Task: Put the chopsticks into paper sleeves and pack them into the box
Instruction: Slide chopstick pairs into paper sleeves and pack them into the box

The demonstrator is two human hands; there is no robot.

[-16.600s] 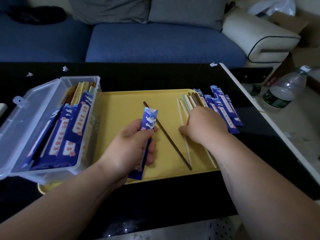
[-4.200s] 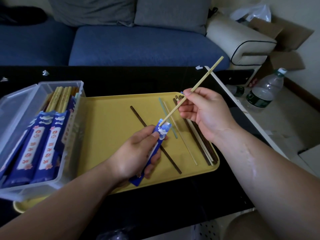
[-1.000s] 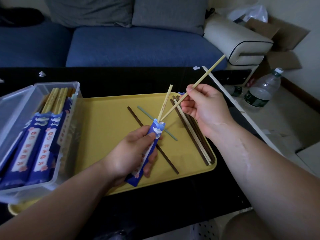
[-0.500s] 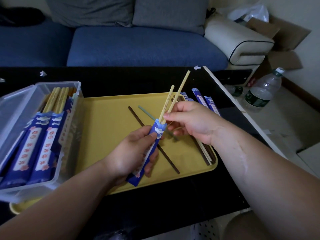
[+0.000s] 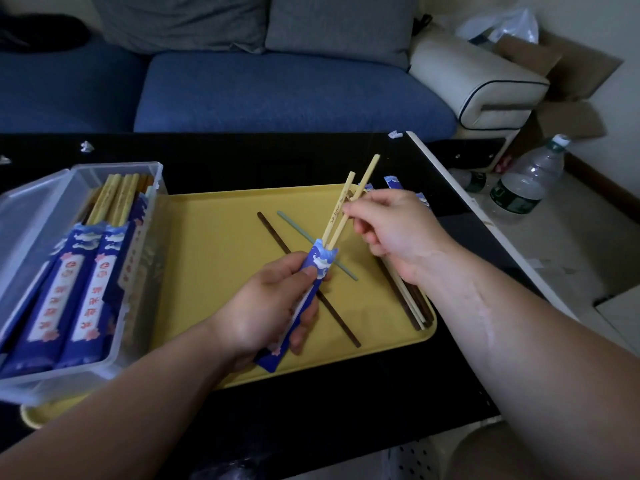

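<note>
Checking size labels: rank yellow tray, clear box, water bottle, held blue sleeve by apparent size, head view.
1. yellow tray
2. clear box
3. water bottle and blue sleeve: too alike to rank; bottle is farther.

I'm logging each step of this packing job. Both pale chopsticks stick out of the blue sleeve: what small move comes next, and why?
Probably the right hand should push the pale chopsticks down into the blue sleeve, which the left hand grips. Both tips sit in its mouth, yet most of their length shows above it, so the pair is not ready for the box.
</note>
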